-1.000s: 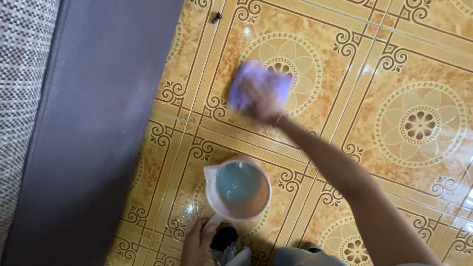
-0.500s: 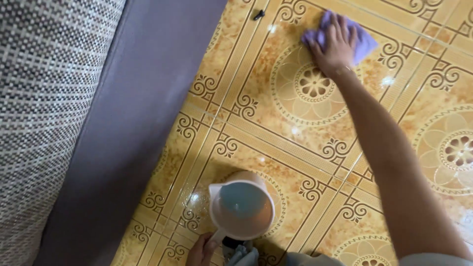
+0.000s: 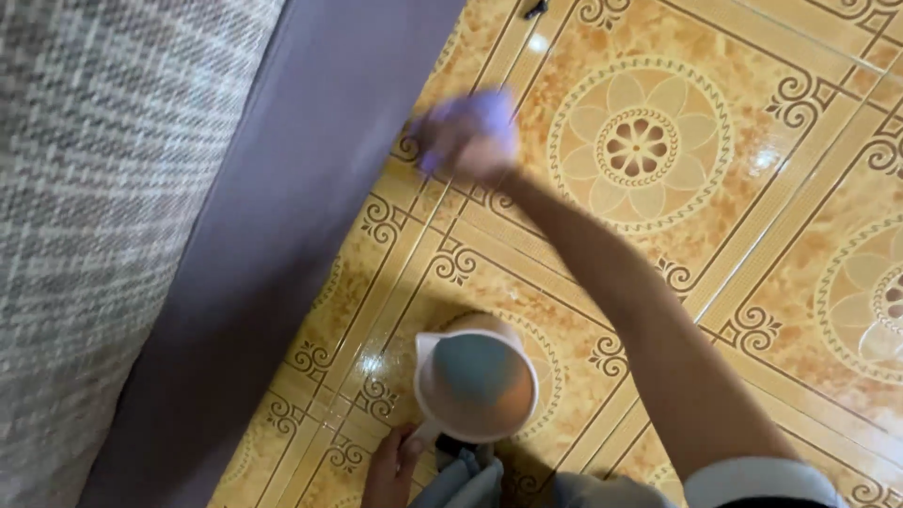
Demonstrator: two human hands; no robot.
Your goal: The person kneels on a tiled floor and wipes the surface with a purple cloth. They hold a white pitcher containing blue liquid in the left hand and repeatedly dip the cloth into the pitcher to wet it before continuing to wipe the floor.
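My right hand (image 3: 467, 141) presses a purple cloth (image 3: 475, 111) flat on the patterned yellow floor tile (image 3: 649, 141), close to the dark purple base of the sofa (image 3: 273, 245). Hand and cloth are blurred. Near the bottom edge my left hand (image 3: 388, 468) grips the handle of a pale pink plastic jug (image 3: 475, 381). The jug stands upright on the floor and holds bluish water.
A grey woven sofa cushion (image 3: 103, 207) fills the left side above its purple base. A small dark object (image 3: 536, 9) lies on the tile at the top edge. My grey clothing (image 3: 466, 484) shows at the bottom. The wet tiles glisten.
My right hand has swept the purple cloth from the far right tile leftward to the sofa's edge. The jug and my left hand have stayed in place.
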